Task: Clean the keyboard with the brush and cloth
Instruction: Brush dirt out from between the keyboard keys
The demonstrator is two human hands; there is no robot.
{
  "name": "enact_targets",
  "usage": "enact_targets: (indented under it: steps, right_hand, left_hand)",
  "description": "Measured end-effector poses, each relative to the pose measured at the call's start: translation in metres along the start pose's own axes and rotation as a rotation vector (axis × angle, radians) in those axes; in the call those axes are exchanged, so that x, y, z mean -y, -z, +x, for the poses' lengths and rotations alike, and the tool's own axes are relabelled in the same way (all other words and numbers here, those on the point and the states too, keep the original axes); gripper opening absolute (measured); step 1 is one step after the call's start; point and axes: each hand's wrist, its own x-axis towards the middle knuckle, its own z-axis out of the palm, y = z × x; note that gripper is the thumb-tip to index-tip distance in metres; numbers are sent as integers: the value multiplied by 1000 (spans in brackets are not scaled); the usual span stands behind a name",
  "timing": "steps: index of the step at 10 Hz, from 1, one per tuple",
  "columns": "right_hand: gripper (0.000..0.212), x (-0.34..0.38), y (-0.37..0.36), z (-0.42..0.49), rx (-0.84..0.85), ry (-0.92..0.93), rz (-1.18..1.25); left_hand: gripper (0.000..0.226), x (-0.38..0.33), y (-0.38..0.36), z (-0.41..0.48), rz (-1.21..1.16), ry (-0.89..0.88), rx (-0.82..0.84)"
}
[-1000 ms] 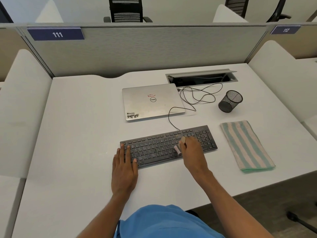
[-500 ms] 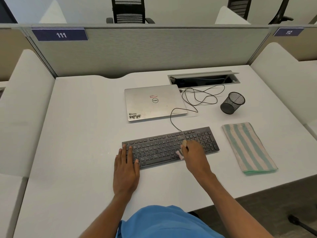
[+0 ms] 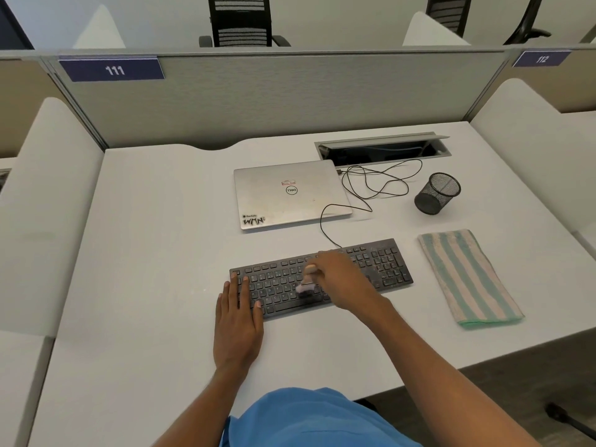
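Brush [image 3: 306,283], bristles down on keyboard [image 3: 380,262] (long axis left-right), in the curled grip of the right hand [image 3: 342,279]

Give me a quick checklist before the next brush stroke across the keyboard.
1. Grip on brush: ok. The right hand holds the brush, bristles down on the middle keys.
2. Keyboard steadied: ok. The left hand lies flat, fingers on its left end.
3. Right key block free to sweep: ok. Nothing lies on it.
4. Cloth ready: ok. It lies folded on the desk, right of the keyboard and apart from it.
5. Cable clear of the stroke: ok. It leaves the back edge toward the laptop.
6. Dust left between keys: cannot tell, too small to see.
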Motion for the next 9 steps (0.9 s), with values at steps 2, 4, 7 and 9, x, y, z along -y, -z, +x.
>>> enact_targets:
  steps: [2,4,7,9]
  right_hand:
    - [20,2,1,10,42,-14,-161]
    - [17,-45,34,-1,-47,-160,-229]
    - [17,-24,-1,11,16,30,-217]
    - [21,-25,-9,6,30,42,-164]
  left_hand:
    - [65,-1,1,0,4,1,5]
    - [63,0,-1,0,15,2,-4]
    - [63,-1,0,1,5,12,3]
    - [64,-1,1,1,-2,6,-1]
